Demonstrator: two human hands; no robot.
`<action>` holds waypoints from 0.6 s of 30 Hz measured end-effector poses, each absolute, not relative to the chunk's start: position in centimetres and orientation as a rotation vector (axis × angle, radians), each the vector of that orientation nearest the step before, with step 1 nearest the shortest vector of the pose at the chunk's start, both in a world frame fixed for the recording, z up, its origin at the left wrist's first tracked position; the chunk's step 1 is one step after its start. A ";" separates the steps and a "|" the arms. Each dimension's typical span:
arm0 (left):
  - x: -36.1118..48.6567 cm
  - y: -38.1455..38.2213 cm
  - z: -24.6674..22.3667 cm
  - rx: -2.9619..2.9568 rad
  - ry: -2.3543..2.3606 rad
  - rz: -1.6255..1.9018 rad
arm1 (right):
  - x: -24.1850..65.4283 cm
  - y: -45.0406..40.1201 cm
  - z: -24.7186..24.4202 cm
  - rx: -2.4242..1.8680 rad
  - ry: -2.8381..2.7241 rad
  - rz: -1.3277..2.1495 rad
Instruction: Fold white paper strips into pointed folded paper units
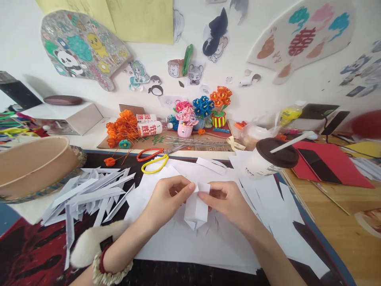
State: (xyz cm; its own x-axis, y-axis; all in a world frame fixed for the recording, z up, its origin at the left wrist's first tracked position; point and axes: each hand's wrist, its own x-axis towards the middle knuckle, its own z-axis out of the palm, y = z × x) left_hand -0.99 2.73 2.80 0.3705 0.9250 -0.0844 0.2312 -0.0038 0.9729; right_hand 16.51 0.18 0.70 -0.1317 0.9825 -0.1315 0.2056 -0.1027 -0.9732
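Head view: smooth white sheets (178, 248), spread flat; slim, creased strips (89, 194), heaped at left. Above the sheets, folded paper (196, 209), boxy, sharp-edged, pointed at the bottom, pinched in the fingers of left hand (172, 194) and right hand (228, 196). Right hand partly hidden behind it, inner folds hard to make out.

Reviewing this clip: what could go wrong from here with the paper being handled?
The folded paper is pinched between the left hand and right hand; too firm a pinch might crush or misplace its creases.
The lidded cup stands near the white sheets; a knock could wet them.
The left forearm might scatter the nearby loose strips.
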 end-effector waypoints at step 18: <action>-1.1 2.8 2.5 1.294 1.038 0.771 | 16.5 0.2 0.9 -1.219 -1.238 1.532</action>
